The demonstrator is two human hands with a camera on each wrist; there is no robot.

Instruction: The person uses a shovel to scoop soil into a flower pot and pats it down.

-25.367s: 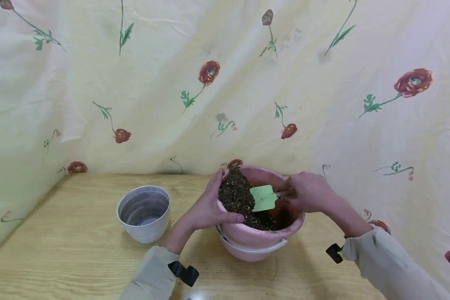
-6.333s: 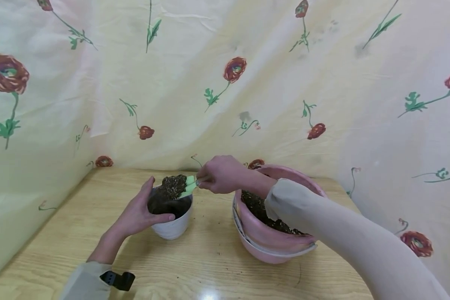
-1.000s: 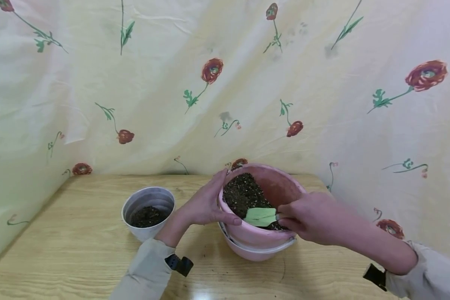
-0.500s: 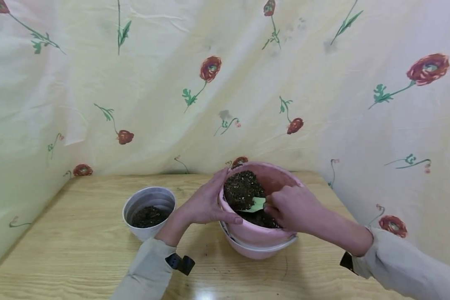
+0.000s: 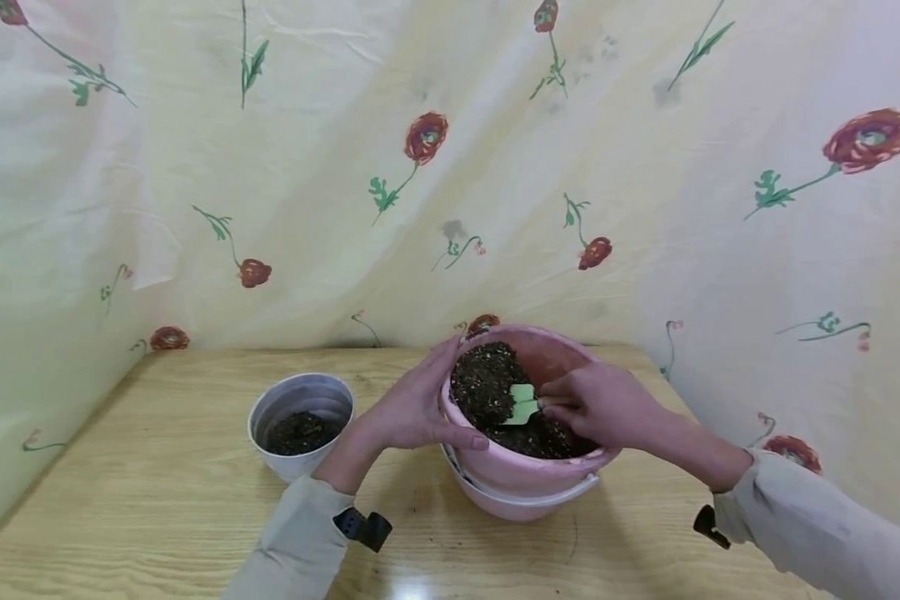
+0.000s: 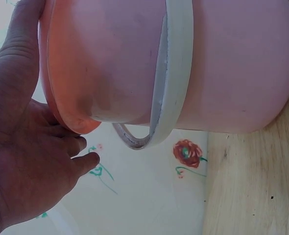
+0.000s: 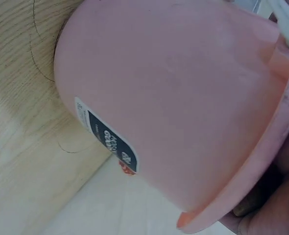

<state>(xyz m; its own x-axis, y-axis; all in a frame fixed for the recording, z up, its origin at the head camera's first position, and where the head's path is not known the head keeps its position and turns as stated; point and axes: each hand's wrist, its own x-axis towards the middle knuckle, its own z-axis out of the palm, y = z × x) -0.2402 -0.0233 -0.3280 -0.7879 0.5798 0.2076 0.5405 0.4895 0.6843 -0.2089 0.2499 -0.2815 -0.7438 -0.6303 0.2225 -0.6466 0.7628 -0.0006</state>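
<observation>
A pink bucket [image 5: 525, 475] with a white handle stands on the table, part-filled with dark soil [image 5: 487, 383]. My left hand [image 5: 412, 408] holds its rim on the left side, thumb along the near edge and fingers farther back. In the left wrist view that hand [image 6: 32, 156] is at the rim, with the fingertips outside the bucket. My right hand [image 5: 607, 404] reaches inside and grips a small light-green hand trowel [image 5: 523, 407] by its handle, which the fingers mostly hide. The trowel's blade is against the soil. Left of the bucket stands a white plant pot [image 5: 300, 387] with some soil at its bottom.
Everything stands on a light wooden table [image 5: 142, 475] with a few soil crumbs and a thin hair-like strand. A flower-patterned cloth [image 5: 322, 167] hangs behind and along the sides.
From the near side of the bucket, the trowel has moved back and its blade has turned against the soil. My left hand keeps its place on the rim. Seconds ago, the right hand held soil over the pot.
</observation>
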